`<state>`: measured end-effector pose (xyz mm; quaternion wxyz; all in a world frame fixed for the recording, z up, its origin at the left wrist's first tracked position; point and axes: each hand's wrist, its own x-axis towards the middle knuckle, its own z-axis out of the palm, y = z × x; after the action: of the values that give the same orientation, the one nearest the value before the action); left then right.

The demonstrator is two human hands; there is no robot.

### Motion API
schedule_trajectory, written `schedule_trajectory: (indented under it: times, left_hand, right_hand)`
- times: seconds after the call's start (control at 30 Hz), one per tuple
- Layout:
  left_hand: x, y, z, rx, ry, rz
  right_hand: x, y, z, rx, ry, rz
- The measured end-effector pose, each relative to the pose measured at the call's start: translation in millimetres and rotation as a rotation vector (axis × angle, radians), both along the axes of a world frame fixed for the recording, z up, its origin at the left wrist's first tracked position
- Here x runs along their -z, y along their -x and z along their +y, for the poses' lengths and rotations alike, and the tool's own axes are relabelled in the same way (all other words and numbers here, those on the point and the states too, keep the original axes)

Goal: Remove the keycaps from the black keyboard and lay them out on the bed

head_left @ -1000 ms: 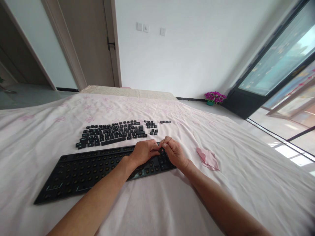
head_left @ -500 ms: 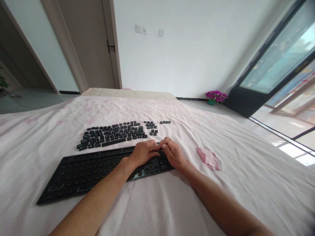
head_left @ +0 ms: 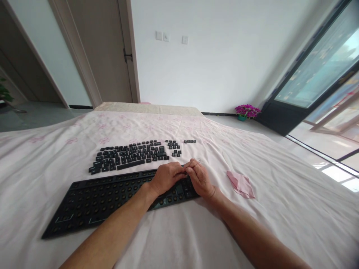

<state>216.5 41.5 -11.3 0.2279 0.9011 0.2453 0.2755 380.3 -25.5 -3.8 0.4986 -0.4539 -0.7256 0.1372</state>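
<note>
A black keyboard (head_left: 98, 198) lies slantwise on the bed cover, most of its keycaps off and the round key seats bare. Over its right end my left hand (head_left: 168, 177) and my right hand (head_left: 198, 177) meet, fingertips touching above the number keys. From my right hand's closed fingers sticks a thin wire loop (head_left: 197, 161), which looks like a wire keycap puller. My left fingers are pinched together against the right ones, and what lies between them is hidden. Behind the keyboard, loose black keycaps (head_left: 131, 154) are laid out in rows, with a long spacebar (head_left: 131, 164) in front.
A folded pink cloth (head_left: 241, 184) lies to the right of my right hand. The pale flowered sheet (head_left: 275, 209) is wrinkled. Beyond the bed stand a wall, a door (head_left: 101, 52) and a pot of purple flowers (head_left: 247, 111).
The view has tilted up slightly, so everything sits a little lower. My hands stay together over the keyboard's right end, with the wire loop showing a little more above the right fingers.
</note>
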Motion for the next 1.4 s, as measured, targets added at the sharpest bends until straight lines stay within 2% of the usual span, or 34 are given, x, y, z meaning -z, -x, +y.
schedule_trajectory:
  times: [0.1,0.23,0.3,0.5,0.67,0.83,0.93,1.03,1.13,1.27,1.4]
  left_hand:
    - [1.0,-1,3,-0.042,0.108,-0.065]
    - [3.4,0,7,-0.112,0.255,-0.202]
    - [4.5,0,8,-0.149,0.293,-0.252]
    - [2.6,3,9,-0.304,0.272,-0.349]
    - [1.0,3,11,-0.381,0.232,-0.347]
    - [2.9,3,12,-0.387,0.259,-0.357]
    - [3.9,3,13,-0.395,0.301,-0.37]
    - [4.6,3,14,-0.38,0.336,-0.393]
    - [5.0,1,15,-0.376,0.337,-0.391]
    - [5.1,0,15,-0.391,0.329,-0.374]
    - [4.8,0,14,-0.375,0.337,-0.364]
  right_hand:
    - [-3.8,0,1,0.021,0.085,-0.01]
    - [-4.2,-2,4,0.2,0.197,0.049]
    - [-5.5,-5,5,0.233,0.228,0.015]
    - [-15.6,-13,1,0.115,0.306,-0.289]
    - [-16.2,-11,-2,0.148,0.329,-0.471]
    - [-20.6,-7,-6,0.135,0.349,-0.485]
    - [-22.8,-11,-4,0.093,0.366,-0.352]
    - [-20.7,-28,14,0.138,0.442,-0.051]
    - [-13.3,-56,47,0.218,0.486,0.206]
    - [3.6,-89,96,0.313,0.491,0.195]
    - [23.2,-102,131,0.38,0.464,0.112]
